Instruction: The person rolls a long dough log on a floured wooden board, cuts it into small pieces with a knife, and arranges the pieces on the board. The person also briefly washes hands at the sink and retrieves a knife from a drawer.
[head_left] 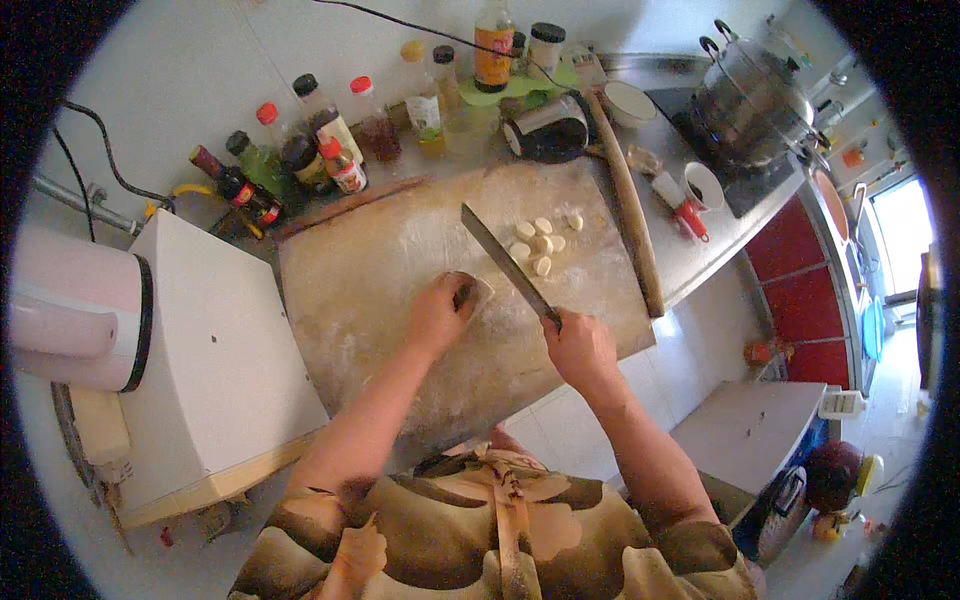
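My right hand (582, 350) is wrapped round the handle of a kitchen knife (505, 260). Its long blade slants up and to the left above the floury wooden board (350, 270). To the left of the blade, my left hand (440, 315) has its fingers curled round a pale piece of dough (485, 291), most of which the hand hides. Several small cut dough pieces (542, 243) lie loosely grouped on the board, just right of the blade.
A long rolling pin (632, 215) rests along the board's right edge. Sauce bottles (375, 120) and jars line the wall behind. At the far right, a steel pot (752, 100) sits on the stove. A white cabinet (220, 350) stands close on the left.
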